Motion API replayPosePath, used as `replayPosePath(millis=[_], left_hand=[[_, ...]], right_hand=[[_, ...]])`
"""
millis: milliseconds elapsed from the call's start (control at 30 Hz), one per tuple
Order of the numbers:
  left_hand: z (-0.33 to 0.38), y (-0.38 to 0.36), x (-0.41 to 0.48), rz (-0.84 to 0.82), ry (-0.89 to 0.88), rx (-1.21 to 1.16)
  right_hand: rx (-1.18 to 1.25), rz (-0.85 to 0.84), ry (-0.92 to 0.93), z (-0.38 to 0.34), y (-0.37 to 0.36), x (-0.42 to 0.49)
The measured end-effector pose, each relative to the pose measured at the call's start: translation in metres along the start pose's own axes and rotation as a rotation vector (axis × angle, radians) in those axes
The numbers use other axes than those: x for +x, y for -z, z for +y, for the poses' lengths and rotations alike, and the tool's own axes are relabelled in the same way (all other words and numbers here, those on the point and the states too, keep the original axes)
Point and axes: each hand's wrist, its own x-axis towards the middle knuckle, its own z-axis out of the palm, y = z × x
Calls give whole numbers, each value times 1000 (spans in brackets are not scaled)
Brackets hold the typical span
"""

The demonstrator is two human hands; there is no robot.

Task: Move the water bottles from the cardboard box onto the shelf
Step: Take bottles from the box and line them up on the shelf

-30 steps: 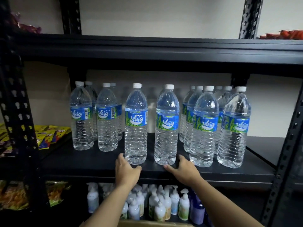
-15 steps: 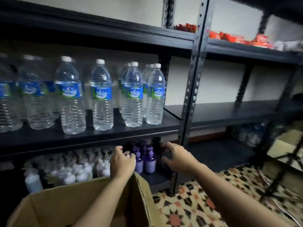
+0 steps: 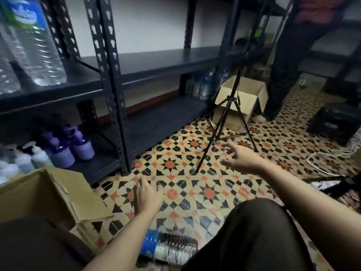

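A clear water bottle with a blue label (image 3: 170,249) lies on its side on the patterned floor, between my forearm and my knee. Another water bottle (image 3: 33,45) stands on the black shelf (image 3: 82,89) at the upper left. An open cardboard box (image 3: 58,194) sits at the lower left; its inside is hidden. My left hand (image 3: 146,196) hovers over the floor to the right of that box, fingers relaxed, holding nothing. My right hand (image 3: 236,159) reaches out to the right above the floor with fingers spread and holds nothing.
A black tripod (image 3: 228,116) stands on the floor ahead. Behind it is a second open cardboard box (image 3: 246,94) and a person's dark trouser leg (image 3: 287,61). Purple bottles (image 3: 78,147) fill the bottom shelf at left. White cables (image 3: 328,155) lie at right.
My view has swung right and down, away from the bottles on the shelf toward the floor. Both hands have left the shelf edge and now hover empty over the tiles.
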Motion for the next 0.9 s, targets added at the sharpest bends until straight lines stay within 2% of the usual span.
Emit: replayPosePath(millis=[133,267,367,400,467,533,567,600,667,700,800,900], left_hand=[[-39,-47,0,-99,152,32],[-80,-74,1,-103,339,48],[-110,-85,5,-15,569,10],[-130,-94,12,-40,669,-45],[-225,-154,45,-221,855,-90],[-314,-211,61,-316,920,-59],[-336,-229,68,-358,958,-63],[-316,-226,61,-433,957,-39],[-222,-179,30,-483,938,26],[-178,-159,21,-495,870,71],[-146,-156,31,-487,735,219],[-145,-168,48,-423,613,271]], right_hand=[[12,-99,-99,47,-51,6],[81,-137,-133,71,-110,10],[97,-108,-174,84,-147,14],[100,-105,-199,87,-158,14],[108,-113,-240,93,-177,12],[159,-94,-256,97,-193,11],[183,-76,-262,99,-198,11],[206,-66,-269,100,-203,10],[221,-72,-276,103,-213,9],[218,-80,-277,105,-217,8],[239,-104,-315,113,-225,3],[270,-135,-372,128,-231,-4]])
